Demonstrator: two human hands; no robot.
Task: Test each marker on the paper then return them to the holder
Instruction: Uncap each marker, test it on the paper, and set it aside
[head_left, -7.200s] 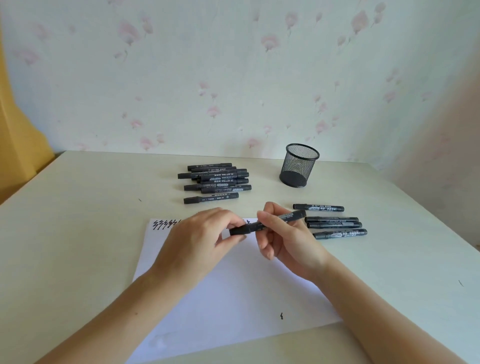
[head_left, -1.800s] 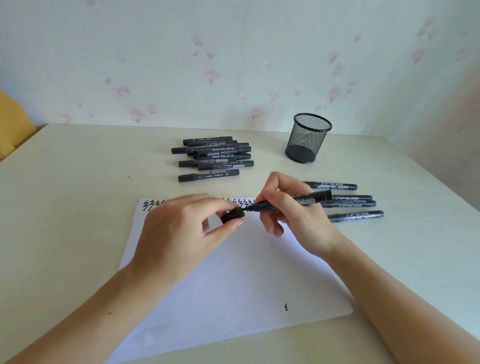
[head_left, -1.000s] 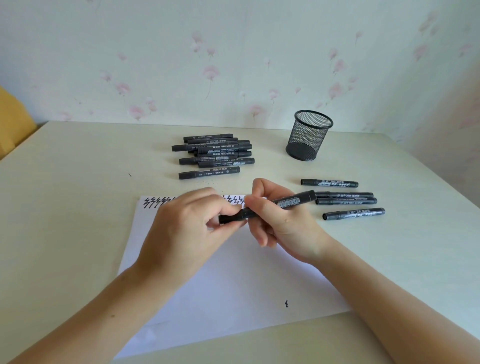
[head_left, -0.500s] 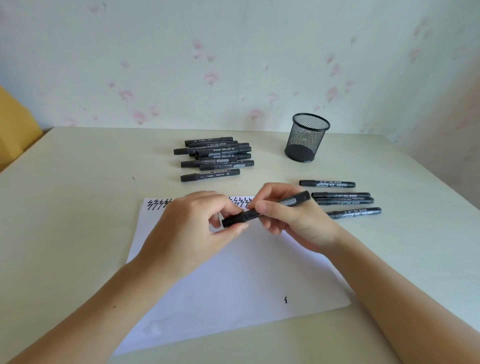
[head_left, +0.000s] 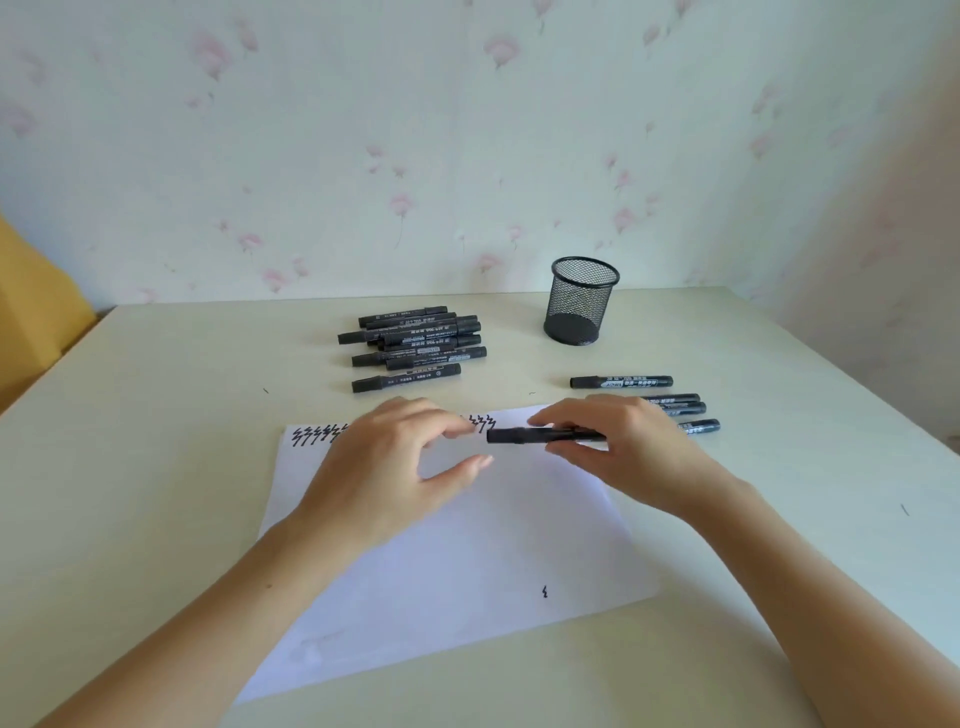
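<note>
My right hand (head_left: 618, 447) holds a capped black marker (head_left: 524, 435) level above the top edge of the white paper (head_left: 452, 566). My left hand (head_left: 400, 467) hovers just left of the marker's cap end, fingers apart and holding nothing. A row of black zigzag marks (head_left: 317, 435) runs along the paper's top edge, partly hidden by my hands. A pile of several black markers (head_left: 415, 343) lies behind the paper. Several more markers (head_left: 621, 382) lie at the right, partly behind my right hand. The black mesh holder (head_left: 583, 306) stands upright at the back.
The pale table (head_left: 156, 467) ends at the flowered wall behind the holder, and its right edge runs past the loose markers. A yellow object (head_left: 31, 322) sits off the table's left side. One small black mark (head_left: 545, 591) sits near the paper's lower right.
The cap has gone back on the marker. My left hand has let go of the cap end and opened, and my right hand has shifted right with the marker, turning it level.
</note>
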